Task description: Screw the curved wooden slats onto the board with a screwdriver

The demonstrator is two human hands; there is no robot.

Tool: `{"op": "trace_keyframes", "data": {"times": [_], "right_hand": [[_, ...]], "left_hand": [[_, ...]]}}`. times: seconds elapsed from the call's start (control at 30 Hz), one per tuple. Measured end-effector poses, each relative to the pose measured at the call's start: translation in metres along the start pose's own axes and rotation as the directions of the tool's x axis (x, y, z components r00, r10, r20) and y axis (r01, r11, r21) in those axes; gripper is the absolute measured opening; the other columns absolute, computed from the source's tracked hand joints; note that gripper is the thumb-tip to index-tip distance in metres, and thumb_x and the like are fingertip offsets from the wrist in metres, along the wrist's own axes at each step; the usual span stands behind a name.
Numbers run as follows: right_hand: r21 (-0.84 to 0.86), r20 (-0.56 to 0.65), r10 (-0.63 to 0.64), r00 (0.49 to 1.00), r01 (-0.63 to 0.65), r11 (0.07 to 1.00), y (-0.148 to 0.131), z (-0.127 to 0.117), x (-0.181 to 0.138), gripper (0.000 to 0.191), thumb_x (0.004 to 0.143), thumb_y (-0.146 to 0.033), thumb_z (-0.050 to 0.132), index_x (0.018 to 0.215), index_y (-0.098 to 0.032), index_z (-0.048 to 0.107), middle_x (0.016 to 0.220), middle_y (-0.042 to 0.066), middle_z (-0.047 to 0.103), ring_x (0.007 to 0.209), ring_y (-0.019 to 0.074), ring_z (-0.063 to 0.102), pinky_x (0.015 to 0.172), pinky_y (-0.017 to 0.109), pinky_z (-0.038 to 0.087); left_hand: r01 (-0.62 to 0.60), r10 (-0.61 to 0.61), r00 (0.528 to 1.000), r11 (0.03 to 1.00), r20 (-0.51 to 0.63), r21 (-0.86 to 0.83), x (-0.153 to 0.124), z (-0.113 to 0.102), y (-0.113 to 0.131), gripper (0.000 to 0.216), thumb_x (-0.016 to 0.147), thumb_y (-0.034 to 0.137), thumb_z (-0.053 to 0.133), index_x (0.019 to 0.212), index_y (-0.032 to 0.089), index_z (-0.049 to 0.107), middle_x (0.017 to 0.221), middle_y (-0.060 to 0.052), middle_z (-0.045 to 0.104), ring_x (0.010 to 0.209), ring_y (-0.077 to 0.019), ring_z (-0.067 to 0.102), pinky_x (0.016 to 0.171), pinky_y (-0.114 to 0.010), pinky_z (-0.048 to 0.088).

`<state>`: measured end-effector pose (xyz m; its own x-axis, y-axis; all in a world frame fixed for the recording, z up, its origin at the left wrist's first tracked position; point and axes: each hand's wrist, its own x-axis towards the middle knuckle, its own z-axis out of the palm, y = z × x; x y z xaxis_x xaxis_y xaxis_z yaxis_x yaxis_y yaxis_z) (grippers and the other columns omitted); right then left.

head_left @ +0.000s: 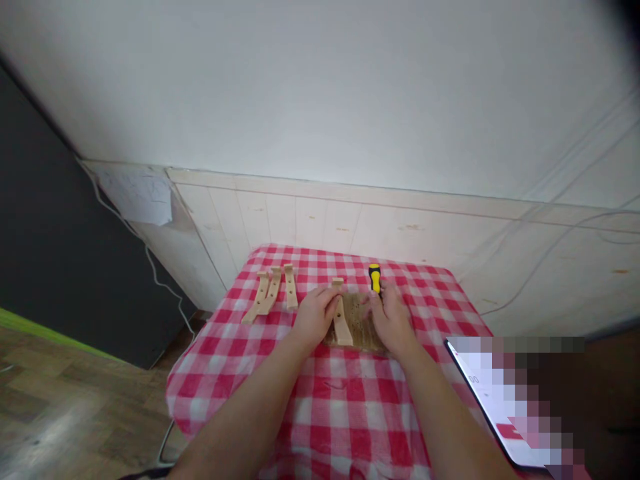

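Observation:
A pale wooden bracket-like piece [341, 328] with a hole and a raised end lies along the left side of a brown wooden board [357, 317]. My left hand [314, 313] is closed, its thumb and fingers pinching the upper part of that piece against the board. Over the board's right side, my right hand [393, 319] is closed around the lower end of a yellow and black screwdriver [375, 275]. The screwdriver's handle points up and away from me; its shaft and tip are hidden by the hand. Several small dark holes show in the board between my hands.
Several similar wooden pieces [275, 288] lie on the table's left side. A red and white checked cloth [340, 413] covers the table, which stands against a panelled wall [320, 217]. A tablet-like screen [485, 403] is at the right edge. A white cable [155, 270] hangs at left.

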<state>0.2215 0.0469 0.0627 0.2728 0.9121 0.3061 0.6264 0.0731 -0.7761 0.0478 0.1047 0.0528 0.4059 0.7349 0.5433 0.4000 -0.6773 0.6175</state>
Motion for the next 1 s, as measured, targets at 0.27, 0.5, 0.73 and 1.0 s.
{"op": "trace_keyframes", "data": {"times": [0.27, 0.5, 0.73, 1.0], "right_hand": [[0.096, 0.203, 0.056, 0.978, -0.077, 0.992, -0.013, 0.000, 0.000, 0.034, 0.095, -0.041, 0.034, 0.119, -0.018, 0.042, 0.098, 0.009, 0.070, 0.055, 0.0140, 0.060, 0.056, 0.029, 0.047], [-0.015, 0.288, 0.135, 0.948, -0.136, 0.991, -0.011, -0.004, -0.001, 0.038, 0.095, -0.044, 0.033, 0.121, -0.018, 0.043, 0.087, 0.006, 0.069, 0.057, 0.0142, 0.063, 0.059, 0.028, 0.046], [-0.099, 0.271, 0.169, 0.948, -0.147, 0.984, -0.021, -0.013, -0.001, 0.038, 0.095, -0.042, 0.036, 0.121, -0.017, 0.047, 0.063, 0.001, 0.066, 0.047, 0.0139, 0.060, 0.050, 0.025, 0.042], [0.110, 0.249, 0.172, 0.953, -0.204, 0.973, -0.015, -0.005, -0.003, 0.032, 0.094, -0.041, 0.038, 0.118, -0.021, 0.043, 0.097, 0.004, 0.071, 0.042, 0.0090, 0.057, 0.040, 0.023, 0.041]], "left_hand": [[0.102, -0.105, 0.994, 0.993, 0.039, 0.067, -0.002, 0.000, -0.004, 0.023, 0.094, 0.024, 0.044, 0.101, 0.018, 0.065, 0.094, -0.005, 0.072, 0.083, -0.0165, 0.066, 0.077, -0.028, 0.051], [0.121, -0.121, 0.993, 0.990, -0.002, 0.079, -0.007, 0.001, -0.009, 0.023, 0.092, 0.031, 0.048, 0.095, 0.018, 0.067, 0.085, -0.004, 0.072, 0.073, -0.0138, 0.066, 0.065, -0.024, 0.050], [-0.085, 0.113, 0.990, 0.959, -0.089, 0.269, -0.019, 0.009, -0.010, 0.017, 0.088, 0.022, 0.052, 0.098, 0.016, 0.064, 0.085, -0.006, 0.073, 0.073, -0.0157, 0.068, 0.067, -0.026, 0.054], [-0.135, 0.163, 0.984, 0.948, -0.073, 0.289, -0.016, 0.011, -0.012, 0.014, 0.086, 0.019, 0.052, 0.093, 0.016, 0.064, 0.082, -0.006, 0.073, 0.070, -0.0159, 0.067, 0.066, -0.027, 0.054]]}}
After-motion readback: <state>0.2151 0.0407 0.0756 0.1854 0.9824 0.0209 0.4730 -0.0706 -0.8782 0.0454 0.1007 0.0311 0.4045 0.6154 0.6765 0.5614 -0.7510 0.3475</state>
